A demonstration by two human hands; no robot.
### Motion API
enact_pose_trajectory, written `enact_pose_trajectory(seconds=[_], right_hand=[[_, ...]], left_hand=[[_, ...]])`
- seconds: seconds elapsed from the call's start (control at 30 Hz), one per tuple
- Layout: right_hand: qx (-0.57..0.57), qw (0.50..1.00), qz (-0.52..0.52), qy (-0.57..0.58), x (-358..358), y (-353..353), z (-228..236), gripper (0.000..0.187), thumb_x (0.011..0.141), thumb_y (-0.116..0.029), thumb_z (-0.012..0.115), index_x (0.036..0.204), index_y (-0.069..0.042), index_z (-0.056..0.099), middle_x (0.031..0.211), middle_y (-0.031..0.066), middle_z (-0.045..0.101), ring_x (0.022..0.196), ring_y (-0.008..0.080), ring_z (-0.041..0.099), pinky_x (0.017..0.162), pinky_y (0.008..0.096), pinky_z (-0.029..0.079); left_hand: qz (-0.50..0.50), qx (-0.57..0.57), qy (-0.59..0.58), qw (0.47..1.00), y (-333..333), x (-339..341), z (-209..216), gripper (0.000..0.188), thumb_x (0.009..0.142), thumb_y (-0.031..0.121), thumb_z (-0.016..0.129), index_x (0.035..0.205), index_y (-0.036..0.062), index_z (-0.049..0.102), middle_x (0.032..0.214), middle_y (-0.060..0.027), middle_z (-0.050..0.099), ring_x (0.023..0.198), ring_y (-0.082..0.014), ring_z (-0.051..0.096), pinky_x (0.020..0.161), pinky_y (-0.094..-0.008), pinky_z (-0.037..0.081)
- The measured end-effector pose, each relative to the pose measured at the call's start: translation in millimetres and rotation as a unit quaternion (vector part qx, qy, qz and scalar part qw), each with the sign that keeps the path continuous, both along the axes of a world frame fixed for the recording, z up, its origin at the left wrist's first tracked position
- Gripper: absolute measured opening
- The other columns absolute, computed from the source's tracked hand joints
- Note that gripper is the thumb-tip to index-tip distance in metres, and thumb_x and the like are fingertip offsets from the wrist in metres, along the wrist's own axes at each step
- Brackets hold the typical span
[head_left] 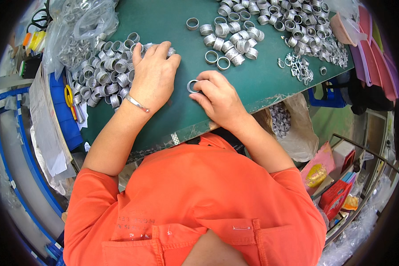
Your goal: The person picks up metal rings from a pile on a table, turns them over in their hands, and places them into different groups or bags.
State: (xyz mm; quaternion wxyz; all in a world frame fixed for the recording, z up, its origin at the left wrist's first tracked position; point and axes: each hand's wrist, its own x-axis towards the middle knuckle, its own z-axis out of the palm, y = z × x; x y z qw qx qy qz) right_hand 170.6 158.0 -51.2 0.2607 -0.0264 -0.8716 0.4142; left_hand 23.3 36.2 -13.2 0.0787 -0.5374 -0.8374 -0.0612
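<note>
Right hand (221, 98) pinches a short, round silver-grey metal ring (188, 86); left hand (155, 73) over a loose heap of textured silver-grey metal bands (103, 77)

Thumb and bent fingers close on the ring's right side. Ring sits between the two hands, over the front part of a flat, dark green tabletop (173, 116); touching it or lifted, cannot tell. Left hand palm down, fingers curled over the heap's right edge; whether they grasp a band, cannot tell. Thin silver metal bracelet (135, 102) on left wrist. Between the forearms, a short-sleeved orange shirt (199, 177), close against the tabletop's scuffed edge.

Left of the heap, a tool with yellow loop handles (69, 96) beside a blue, flat-sided holder (60, 111). Under the table edge at right, a pale, open sack (303, 137) with small grey metal pieces (280, 119) inside.

Past the right hand, two loose bands (223, 69) lie flat side by side, just beside a scattered cluster of textured silver-grey bands (235, 40). Right of that, a larger, denser pile of grey metal bands (297, 26) runs to the upper edge; small, thin silver pieces with openings (300, 70) lie in front. Far left, crumpled clear plastic bags (93, 22), grey metal pieces showing inside one. Farthest right, pink and purple flat sheets (370, 57) show beyond the table's end.
</note>
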Motion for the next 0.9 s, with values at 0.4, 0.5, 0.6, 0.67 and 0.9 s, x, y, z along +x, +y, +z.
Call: enact_pose_trajectory(seconds=[0.4,0.5,0.6,0.67,0.9], right_hand=[[-0.005,0.989,-0.146,-0.002,11.4,35.1,8.7,0.010,0.074,-0.002,0.073,0.080,-0.004,0.065,0.094,0.0118,0.058,0.085,0.0248,0.058,0.074,0.0328,0.047],[-0.255,0.963,-0.090,0.004,25.3,36.8,12.5,0.016,0.079,0.005,0.069,0.091,-0.003,0.061,0.108,0.0122,0.059,0.094,0.0161,0.060,0.079,0.0259,0.048],[-0.463,0.883,-0.001,0.079,32.9,38.9,4.0,0.037,0.081,0.010,0.065,0.113,-0.002,0.050,0.116,0.0107,0.056,0.100,0.0163,0.059,0.083,0.0284,0.051],[-0.523,0.848,0.008,0.084,36.2,37.2,11.7,0.039,0.081,0.011,0.064,0.115,-0.002,0.049,0.116,0.0114,0.056,0.103,0.0175,0.059,0.086,0.0307,0.051],[-0.606,0.786,0.090,0.082,37.4,34.9,18.7,0.038,0.088,0.002,0.061,0.123,0.000,0.047,0.119,0.0152,0.055,0.107,0.0278,0.062,0.088,0.0361,0.054]], left_hand=[[-0.095,0.068,-0.091,0.989,49.6,18.0,-16.8,0.020,0.071,0.008,0.072,0.090,0.0100,0.065,0.100,-0.0045,0.060,0.090,-0.0248,0.058,0.076,-0.0392,0.042],[-0.133,0.148,-0.194,0.961,50.2,17.6,-21.6,0.017,0.073,0.008,0.072,0.088,0.0101,0.065,0.098,-0.0061,0.061,0.090,-0.0270,0.060,0.076,-0.0386,0.045],[-0.036,0.242,-0.616,0.749,43.3,28.7,-6.2,0.023,0.085,0.009,0.067,0.107,0.0058,0.060,0.105,-0.0077,0.063,0.093,-0.0203,0.062,0.080,-0.0317,0.049],[0.021,0.232,-0.797,0.557,35.1,30.6,2.4,0.034,0.093,0.011,0.060,0.124,0.0006,0.052,0.114,-0.0111,0.062,0.096,-0.0157,0.062,0.083,-0.0295,0.052],[-0.046,0.252,-0.940,0.224,19.8,25.3,-3.5,0.032,0.098,0.013,0.049,0.127,-0.0025,0.051,0.119,-0.0167,0.060,0.101,-0.0211,0.064,0.085,-0.0304,0.055]])
